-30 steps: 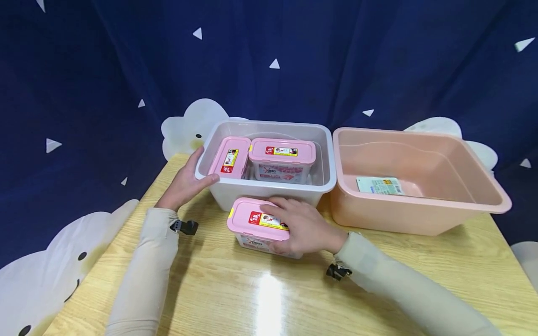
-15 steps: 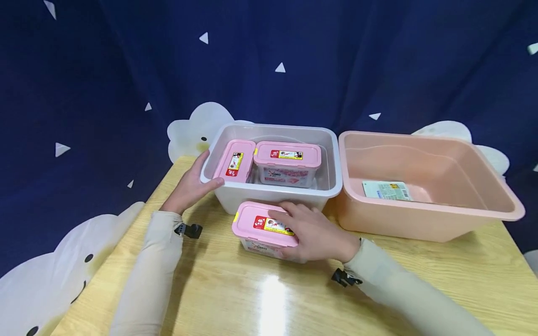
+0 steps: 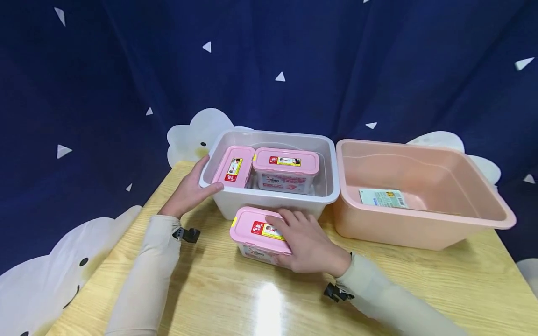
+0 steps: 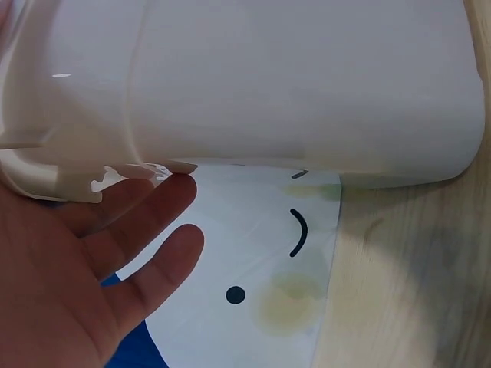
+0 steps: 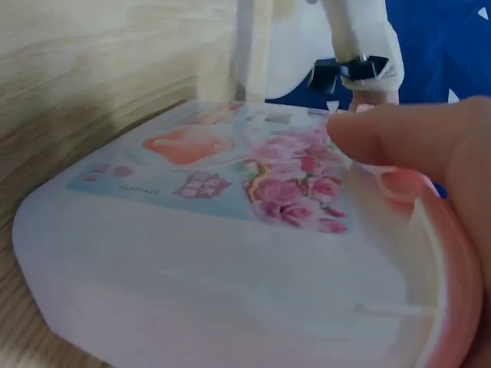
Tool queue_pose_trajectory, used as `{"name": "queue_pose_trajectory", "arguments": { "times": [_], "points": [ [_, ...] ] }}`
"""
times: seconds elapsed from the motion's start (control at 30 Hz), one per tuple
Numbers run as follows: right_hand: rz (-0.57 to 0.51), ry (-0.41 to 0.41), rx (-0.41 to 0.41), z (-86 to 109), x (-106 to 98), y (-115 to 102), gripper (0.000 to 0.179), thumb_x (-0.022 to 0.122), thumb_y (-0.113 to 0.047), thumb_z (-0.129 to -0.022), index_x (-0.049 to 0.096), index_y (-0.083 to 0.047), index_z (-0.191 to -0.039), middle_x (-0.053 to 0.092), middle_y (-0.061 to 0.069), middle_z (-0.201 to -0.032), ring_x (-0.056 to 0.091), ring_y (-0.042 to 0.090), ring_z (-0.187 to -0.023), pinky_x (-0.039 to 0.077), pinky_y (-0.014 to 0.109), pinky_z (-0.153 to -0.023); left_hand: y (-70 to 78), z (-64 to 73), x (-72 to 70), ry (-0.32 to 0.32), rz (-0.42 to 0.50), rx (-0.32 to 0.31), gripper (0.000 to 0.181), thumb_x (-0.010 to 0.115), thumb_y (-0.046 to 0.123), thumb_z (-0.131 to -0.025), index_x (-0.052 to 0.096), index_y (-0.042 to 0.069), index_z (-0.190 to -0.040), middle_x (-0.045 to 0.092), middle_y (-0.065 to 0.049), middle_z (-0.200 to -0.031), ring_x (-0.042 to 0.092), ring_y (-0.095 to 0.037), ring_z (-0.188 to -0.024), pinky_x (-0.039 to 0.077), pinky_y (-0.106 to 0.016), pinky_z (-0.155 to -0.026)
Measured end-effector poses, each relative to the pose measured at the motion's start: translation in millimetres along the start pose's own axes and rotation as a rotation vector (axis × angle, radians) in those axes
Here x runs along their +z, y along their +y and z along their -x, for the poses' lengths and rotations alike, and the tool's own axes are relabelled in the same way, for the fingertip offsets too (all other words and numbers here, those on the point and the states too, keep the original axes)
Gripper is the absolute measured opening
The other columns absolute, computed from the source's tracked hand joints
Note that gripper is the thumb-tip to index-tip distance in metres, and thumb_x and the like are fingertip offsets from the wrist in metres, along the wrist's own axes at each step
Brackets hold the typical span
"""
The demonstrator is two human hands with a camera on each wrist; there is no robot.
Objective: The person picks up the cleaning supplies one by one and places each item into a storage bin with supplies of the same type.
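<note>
In the head view, my right hand (image 3: 308, 242) grips the right end of a pink-lidded OMO detergent box (image 3: 248, 228), which stands on the table in front of a white plastic bin (image 3: 273, 197). The right wrist view has my thumb (image 5: 399, 142) against the flowered side of this detergent box (image 5: 192, 245). My left hand (image 3: 189, 191) rests at the bin's front left corner, its thumb over the rim. Seen from the left wrist, its extended fingers (image 4: 157, 268) spread outside the bin (image 4: 291, 84). Inside the bin sit two more pink-lidded boxes, one lengthwise (image 3: 234, 168) at left, one crosswise (image 3: 286, 170).
To the right of the white bin, touching or nearly so, stands a peach plastic bin (image 3: 420, 231) with a pale printed card or packet (image 3: 382, 198) inside. Both are on a wooden table (image 3: 218, 298). Behind hangs a dark blue curtain (image 3: 294, 107) with white shapes.
The head view shifts slightly. Both hands, the gripped detergent box and the bins keep nearly the same places relative to each other.
</note>
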State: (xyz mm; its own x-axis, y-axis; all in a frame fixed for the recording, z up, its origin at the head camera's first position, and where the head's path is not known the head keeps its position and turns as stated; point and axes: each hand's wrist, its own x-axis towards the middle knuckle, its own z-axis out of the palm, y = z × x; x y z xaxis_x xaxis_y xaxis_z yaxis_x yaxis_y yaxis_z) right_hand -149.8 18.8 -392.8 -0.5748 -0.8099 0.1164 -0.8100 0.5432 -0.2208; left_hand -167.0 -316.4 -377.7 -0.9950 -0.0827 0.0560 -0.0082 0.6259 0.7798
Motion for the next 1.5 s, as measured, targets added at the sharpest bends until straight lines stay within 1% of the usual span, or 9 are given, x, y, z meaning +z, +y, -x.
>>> {"name": "queue_pose_trajectory", "arguments": {
  "times": [0.13, 0.4, 0.57, 0.73, 0.87, 1.07, 1.27, 1.4, 1.5],
  "points": [
    [0.006, 0.054, 0.010, 0.3, 3.0, -1.6, 0.084, 0.077, -0.049, -0.075, 0.044, -0.023, -0.148, 0.046, 0.006, -0.147, 0.047, 0.028, -0.129, 0.040, 0.046, -0.101, 1.8, -0.9, -2.2, -0.005, -0.014, 0.002, 0.098, 0.070, 0.043, -0.088, 0.008, 0.025, -0.161, 0.026, -0.015, -0.164, 0.033, -0.040, -0.146, 0.027, -0.065, -0.117],
    [-0.053, 0.101, 0.029, 0.6, 7.7, 1.8, 0.086, 0.079, -0.050, -0.070, 0.050, -0.024, -0.146, 0.051, 0.006, -0.145, 0.050, 0.028, -0.126, 0.042, 0.045, -0.100, 2.1, -0.2, -1.4, -0.015, 0.008, -0.015, 0.100, 0.071, 0.043, -0.086, 0.007, 0.027, -0.161, 0.027, -0.015, -0.163, 0.033, -0.039, -0.146, 0.027, -0.064, -0.118],
    [-0.050, 0.083, -0.038, 2.1, 3.2, 6.5, 0.084, 0.079, -0.050, -0.070, 0.050, -0.024, -0.145, 0.050, 0.006, -0.146, 0.051, 0.027, -0.126, 0.042, 0.048, -0.104, 2.3, 0.3, -0.3, -0.014, 0.040, -0.022, 0.100, 0.072, 0.042, -0.086, 0.008, 0.028, -0.161, 0.028, -0.014, -0.163, 0.034, -0.039, -0.146, 0.027, -0.064, -0.118],
    [-0.006, 0.079, -0.101, 4.6, 2.7, 11.8, 0.081, 0.074, -0.051, -0.074, 0.047, -0.026, -0.146, 0.050, 0.004, -0.143, 0.049, 0.023, -0.125, 0.043, 0.044, -0.102, 0.3, -1.0, 1.1, -0.016, 0.025, -0.022, 0.100, 0.071, 0.043, -0.086, 0.007, 0.028, -0.161, 0.028, -0.015, -0.163, 0.034, -0.040, -0.145, 0.027, -0.065, -0.117],
    [-0.017, 0.092, -0.112, 3.0, 3.5, 13.3, 0.082, 0.074, -0.053, -0.074, 0.046, -0.027, -0.147, 0.052, 0.002, -0.137, 0.051, 0.019, -0.118, 0.045, 0.042, -0.099, 0.0, -1.8, -0.1, -0.001, 0.015, -0.021, 0.099, 0.071, 0.044, -0.086, 0.008, 0.029, -0.161, 0.030, -0.015, -0.162, 0.036, -0.039, -0.144, 0.029, -0.064, -0.117],
    [-0.015, 0.094, -0.143, 0.5, 0.1, 14.9, 0.085, 0.078, -0.050, -0.070, 0.049, -0.024, -0.145, 0.054, 0.004, -0.135, 0.055, 0.021, -0.114, 0.048, 0.042, -0.097, 0.7, -3.3, -0.9, -0.005, 0.013, -0.015, 0.101, 0.071, 0.047, -0.085, 0.007, 0.028, -0.161, 0.031, -0.016, -0.161, 0.036, -0.040, -0.144, 0.030, -0.064, -0.116],
    [-0.064, 0.077, -0.111, -1.1, -2.6, 11.8, 0.085, 0.080, -0.049, -0.067, 0.051, -0.025, -0.143, 0.056, 0.001, -0.131, 0.053, 0.018, -0.115, 0.046, 0.041, -0.096, 1.6, -3.0, -3.6, -0.004, 0.024, 0.004, 0.099, 0.071, 0.044, -0.087, 0.008, 0.029, -0.161, 0.031, -0.015, -0.161, 0.036, -0.039, -0.144, 0.030, -0.064, -0.116],
    [-0.062, 0.086, -0.142, 3.5, -6.7, 5.9, 0.084, 0.081, -0.049, -0.069, 0.051, -0.023, -0.143, 0.056, 0.003, -0.134, 0.051, 0.017, -0.117, 0.045, 0.040, -0.097, -0.4, -0.9, -3.6, -0.007, 0.016, -0.004, 0.099, 0.071, 0.044, -0.087, 0.007, 0.029, -0.161, 0.030, -0.015, -0.162, 0.035, -0.040, -0.144, 0.029, -0.065, -0.116],
    [-0.060, 0.094, -0.186, 9.8, -16.9, 3.3, 0.083, 0.080, -0.049, -0.069, 0.051, -0.023, -0.143, 0.055, 0.002, -0.136, 0.051, 0.016, -0.119, 0.044, 0.040, -0.098, -0.1, -1.8, -0.3, -0.017, 0.027, 0.002, 0.099, 0.072, 0.043, -0.087, 0.007, 0.028, -0.161, 0.031, -0.016, -0.161, 0.036, -0.041, -0.144, 0.029, -0.065, -0.116]
  ]
}}
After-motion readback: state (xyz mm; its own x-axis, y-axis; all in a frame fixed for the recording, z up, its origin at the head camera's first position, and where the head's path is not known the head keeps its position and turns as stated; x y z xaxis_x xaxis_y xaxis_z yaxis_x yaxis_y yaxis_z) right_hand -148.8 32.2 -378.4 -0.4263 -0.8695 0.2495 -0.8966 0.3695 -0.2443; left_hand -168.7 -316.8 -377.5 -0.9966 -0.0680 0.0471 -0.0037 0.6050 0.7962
